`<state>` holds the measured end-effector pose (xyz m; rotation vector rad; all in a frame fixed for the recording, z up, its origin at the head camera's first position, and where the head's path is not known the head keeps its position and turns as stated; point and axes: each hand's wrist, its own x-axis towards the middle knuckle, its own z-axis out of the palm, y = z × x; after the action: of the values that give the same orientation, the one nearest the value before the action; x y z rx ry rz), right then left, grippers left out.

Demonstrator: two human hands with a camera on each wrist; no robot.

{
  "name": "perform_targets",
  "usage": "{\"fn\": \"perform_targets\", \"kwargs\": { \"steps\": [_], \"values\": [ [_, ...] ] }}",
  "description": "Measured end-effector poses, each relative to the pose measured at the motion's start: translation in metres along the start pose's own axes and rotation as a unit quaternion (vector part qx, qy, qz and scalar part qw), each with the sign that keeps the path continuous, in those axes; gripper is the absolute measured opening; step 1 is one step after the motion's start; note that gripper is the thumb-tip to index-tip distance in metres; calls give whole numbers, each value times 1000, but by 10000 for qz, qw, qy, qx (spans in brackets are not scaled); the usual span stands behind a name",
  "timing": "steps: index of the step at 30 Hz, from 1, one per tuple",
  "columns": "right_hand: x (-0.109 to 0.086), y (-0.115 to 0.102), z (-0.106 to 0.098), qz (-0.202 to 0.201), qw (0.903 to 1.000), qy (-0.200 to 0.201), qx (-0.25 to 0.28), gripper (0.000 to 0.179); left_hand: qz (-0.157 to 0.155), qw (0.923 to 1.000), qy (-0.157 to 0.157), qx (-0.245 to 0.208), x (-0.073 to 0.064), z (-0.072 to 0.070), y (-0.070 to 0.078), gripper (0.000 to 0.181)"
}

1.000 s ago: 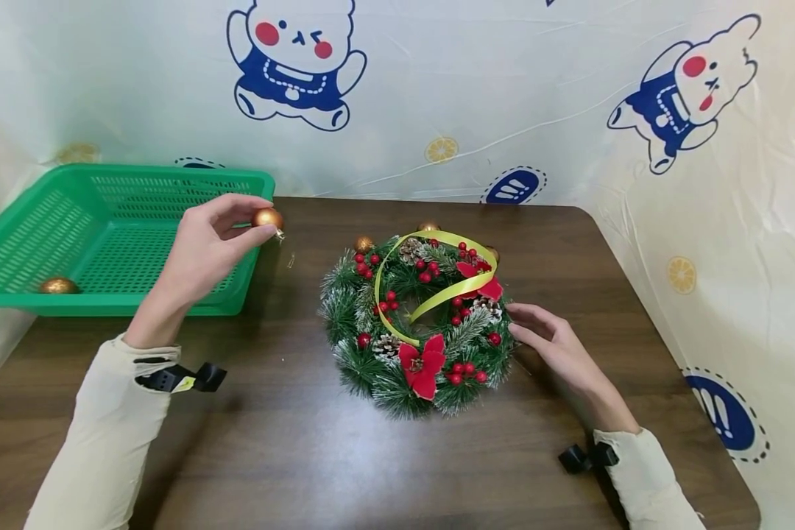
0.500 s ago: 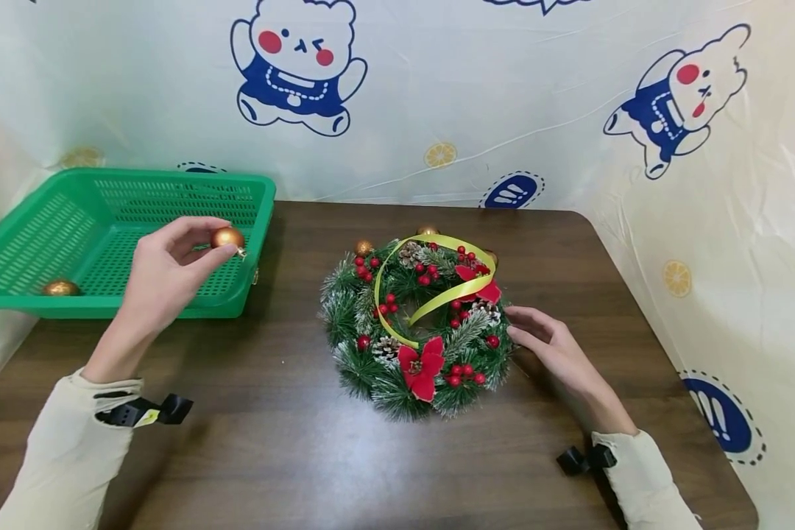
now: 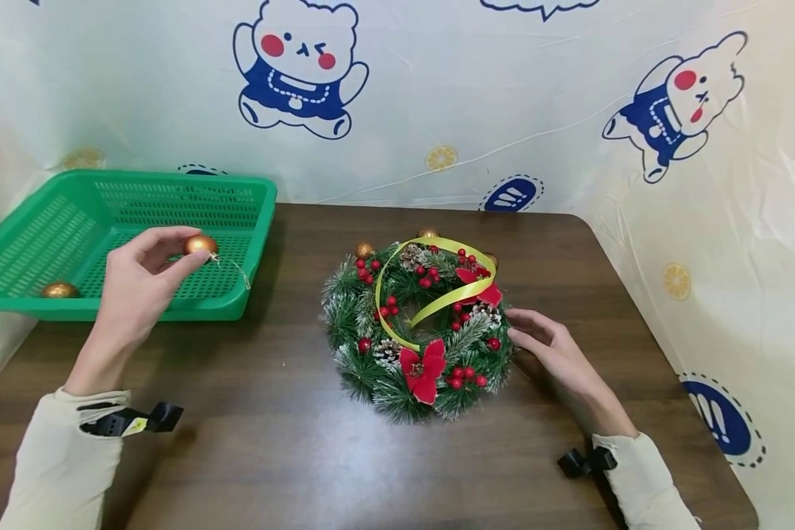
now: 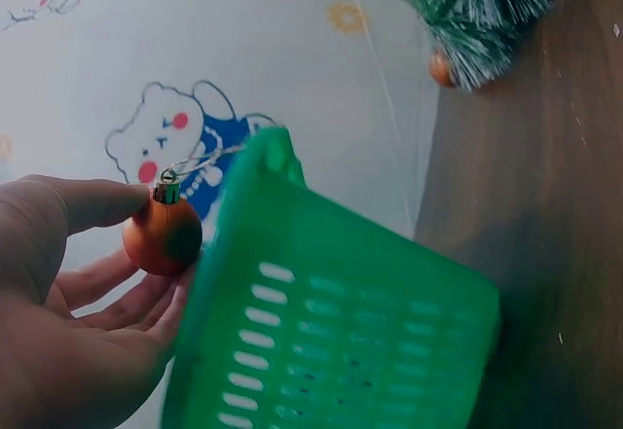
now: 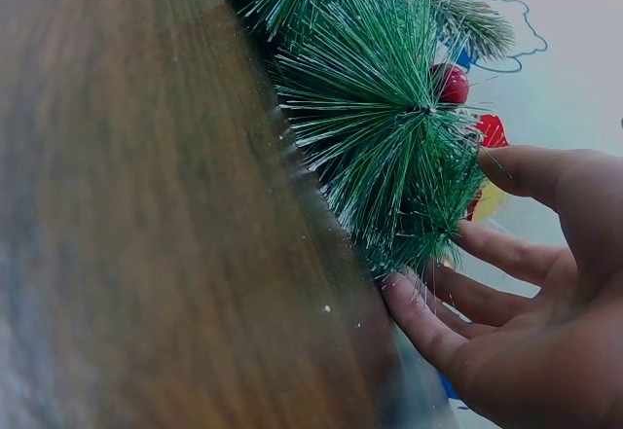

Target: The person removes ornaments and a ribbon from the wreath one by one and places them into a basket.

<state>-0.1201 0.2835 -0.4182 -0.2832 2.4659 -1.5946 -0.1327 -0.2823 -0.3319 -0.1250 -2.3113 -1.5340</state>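
In the head view my left hand (image 3: 137, 278) pinches a gold Christmas ball (image 3: 200, 245) between thumb and fingers over the green plastic basket (image 3: 258, 243). The left wrist view shows the ball's metal cap and a thin hanging loop trailing off it. My right hand (image 3: 559, 353) rests its fingertips against the right edge of a Christmas wreath (image 3: 354, 353). Those fingers are spread and only slightly bent among the green needles in the right wrist view. Red berries, frosted pine cones (image 3: 389, 350), red flowers (image 3: 422, 370) and a yellow ribbon (image 3: 447, 294) decorate the wreath.
Another gold ball (image 3: 60, 290) lies in the basket's left corner. Along the wreath's back edge show more gold balls (image 3: 364, 250), partly hidden. The brown wooden table (image 3: 344, 478) meets a wall covered with printed cartoon sheeting (image 3: 411, 88).
My left hand has carried the gold ball leftward and toward me, from beside the basket's right rim to over its inside. The right hand stays at the wreath. The camera view shifted slightly.
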Motion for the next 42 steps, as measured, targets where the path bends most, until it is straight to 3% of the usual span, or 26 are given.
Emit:
{"fn": "perform_targets", "kwargs": {
  "steps": [4, 10, 19, 25, 29, 35, 42],
  "values": [
    [0, 2, 0, -22, 10000, 17, 0, 46, 47, 9998, 141, 160, 0, -5, -9, 37],
    [1, 4, 0, -63, 10000, 12, -57, 45, 257, 9971, 653, 292, -3, -17, -21, 34],
    [2, 4, 0, -113, 9999, 67, -82, 44, 257, 9951, 918, 264, -4, -22, -26, 33],
    [2, 3, 2, -115, 9999, 65, 1, 45, 469, 9832, 1715, 409, -3, -26, -30, 32],
    [2, 4, 2, -90, 9999, 77, 18, 45, 551, 9750, 2045, 675, -3, -34, -31, 32],
    [2, 4, 1, -58, 9999, 61, -64, 45, 605, 9708, 2160, 845, -4, -41, -30, 32],
    [3, 5, 1, -47, 9999, 75, -51, 45, 420, 9692, 2227, 964, -4, -45, -34, 33]
  ]
}}
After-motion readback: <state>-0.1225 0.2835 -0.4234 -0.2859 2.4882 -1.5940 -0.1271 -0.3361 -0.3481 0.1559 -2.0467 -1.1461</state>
